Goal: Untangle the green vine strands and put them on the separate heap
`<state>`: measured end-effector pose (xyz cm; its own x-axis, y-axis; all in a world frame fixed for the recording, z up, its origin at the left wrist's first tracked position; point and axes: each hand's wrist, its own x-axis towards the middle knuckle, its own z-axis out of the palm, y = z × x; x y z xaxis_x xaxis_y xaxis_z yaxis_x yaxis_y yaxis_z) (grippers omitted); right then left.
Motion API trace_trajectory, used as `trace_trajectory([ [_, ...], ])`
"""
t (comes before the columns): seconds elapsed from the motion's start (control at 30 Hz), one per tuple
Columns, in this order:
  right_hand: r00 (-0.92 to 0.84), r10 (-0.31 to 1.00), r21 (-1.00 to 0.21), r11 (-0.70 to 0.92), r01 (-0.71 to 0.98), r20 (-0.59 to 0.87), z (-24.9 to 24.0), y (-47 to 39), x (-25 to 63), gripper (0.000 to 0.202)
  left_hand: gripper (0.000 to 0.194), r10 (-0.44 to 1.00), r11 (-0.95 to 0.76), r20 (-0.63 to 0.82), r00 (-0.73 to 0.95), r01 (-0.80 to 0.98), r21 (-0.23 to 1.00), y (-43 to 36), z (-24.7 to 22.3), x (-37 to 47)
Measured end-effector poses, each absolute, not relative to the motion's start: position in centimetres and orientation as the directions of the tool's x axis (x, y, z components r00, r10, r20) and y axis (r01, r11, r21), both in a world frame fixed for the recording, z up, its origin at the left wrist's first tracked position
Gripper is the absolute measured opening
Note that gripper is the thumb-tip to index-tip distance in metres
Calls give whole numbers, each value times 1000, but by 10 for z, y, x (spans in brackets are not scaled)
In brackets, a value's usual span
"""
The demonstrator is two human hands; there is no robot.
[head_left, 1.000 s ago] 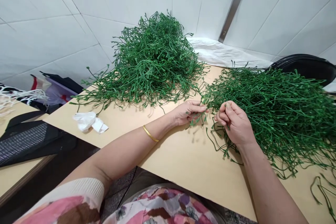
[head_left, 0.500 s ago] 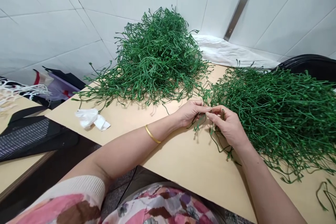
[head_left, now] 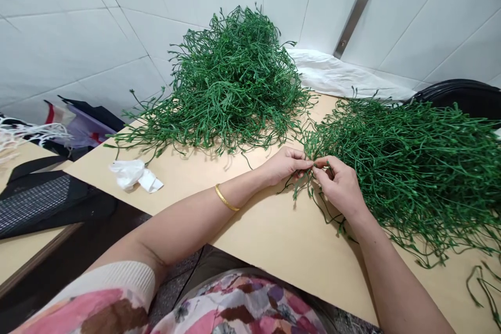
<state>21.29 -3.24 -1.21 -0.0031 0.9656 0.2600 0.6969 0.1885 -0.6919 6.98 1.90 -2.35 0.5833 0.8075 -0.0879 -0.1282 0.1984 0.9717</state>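
Observation:
My left hand and my right hand meet over the tabletop, thumbs and fingertips pinched together on thin green strands that look like artificial stems. Loose ends with small knobs dangle below the fingers. The exact point of grip is partly covered by my fingertips. Beside my right hand spreads a wide heap of green strands, its left edge reaching my fingers. Behind my left hand a taller heap of the same strands rises against the wall.
A crumpled white tissue lies at the left of the pale wooden table. White cloth and a black bag sit at the back. A few strands lie at the lower right. Another table carries a black mesh item.
My right hand's fingers have shifted slightly at the pinch, and the dangling strand ends hang a little differently. The heaps look the same; the whole view has moved slightly.

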Motion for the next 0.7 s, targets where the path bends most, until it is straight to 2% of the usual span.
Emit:
trace_trajectory([
  [0.1, 25, 967, -677, 158, 718, 252, -12, -34, 211, 9, 32, 834, 117, -78, 546, -38, 992, 17, -20, 71],
  [0.3, 33, 984, -799, 120, 589, 173, -12, -34, 213, 9, 28, 823, 110, -71, 564, -35, 993, 15, -16, 72],
  [0.5, -111, 978, -711, 205, 673, 177, -7, -35, 215, 16, 33, 808, 253, -166, 565, -79, 964, 16, -17, 70],
  [0.7, -222, 928, -596, 363, 716, 299, -1, -36, 218, 20, 32, 765, 342, -226, 603, -84, 936, 19, -9, 66],
])
